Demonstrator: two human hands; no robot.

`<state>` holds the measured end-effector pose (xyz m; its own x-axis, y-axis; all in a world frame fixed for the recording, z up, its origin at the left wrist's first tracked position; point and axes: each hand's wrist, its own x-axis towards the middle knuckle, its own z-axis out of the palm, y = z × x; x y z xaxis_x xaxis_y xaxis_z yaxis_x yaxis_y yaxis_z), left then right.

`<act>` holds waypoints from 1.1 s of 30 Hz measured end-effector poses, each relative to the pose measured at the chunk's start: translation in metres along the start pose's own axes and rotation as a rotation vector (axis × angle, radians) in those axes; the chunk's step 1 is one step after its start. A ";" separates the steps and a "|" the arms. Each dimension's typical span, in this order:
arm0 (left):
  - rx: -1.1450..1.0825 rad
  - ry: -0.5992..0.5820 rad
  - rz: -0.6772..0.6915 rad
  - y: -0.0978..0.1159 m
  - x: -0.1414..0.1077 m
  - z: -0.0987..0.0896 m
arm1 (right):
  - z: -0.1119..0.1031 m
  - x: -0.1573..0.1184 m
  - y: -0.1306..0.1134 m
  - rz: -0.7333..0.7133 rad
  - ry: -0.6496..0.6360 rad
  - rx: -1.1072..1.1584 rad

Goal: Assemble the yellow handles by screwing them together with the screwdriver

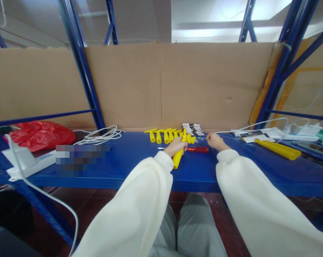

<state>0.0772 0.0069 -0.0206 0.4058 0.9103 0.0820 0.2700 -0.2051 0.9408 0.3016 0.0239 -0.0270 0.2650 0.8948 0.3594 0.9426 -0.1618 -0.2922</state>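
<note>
One blue table [140,167] is holding everything up. A row of yellow parts [166,136] is sitting beyond the left hand [176,146], which is curling around a yellow tube [178,159]. The tube is poking out above and below it. The right hand [215,140] is bending its fingers near small clear bits [201,139]; I cannot tell if it is holding any.

Cardboard panels [129,85] behind blue shelving [82,67]

Screwdriver [200,150] on shelf, cables [102,135] to L.
</note>
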 end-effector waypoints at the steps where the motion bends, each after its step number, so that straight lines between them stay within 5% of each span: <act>1: 0.000 -0.003 0.000 0.001 -0.001 0.000 | 0.000 0.000 0.002 0.017 -0.027 -0.021; 11: -0.010 -0.013 0.007 0.002 -0.002 0.002 | 0.016 0.010 0.004 -0.146 0.004 -0.125; 20: 0.013 0.100 -0.030 0.010 -0.004 0.002 | 0.003 0.010 0.003 -0.077 0.087 0.082; 28: -0.093 0.252 0.095 0.002 0.000 -0.030 | -0.025 -0.013 -0.018 -0.387 -0.406 0.258; 33: -0.093 0.438 0.051 -0.008 -0.008 -0.065 | -0.015 -0.017 -0.023 -0.492 -0.467 0.293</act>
<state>0.0153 0.0249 -0.0069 0.0032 0.9703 0.2418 0.1714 -0.2387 0.9559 0.2783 0.0062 -0.0128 -0.3498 0.9298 0.1146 0.8197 0.3630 -0.4431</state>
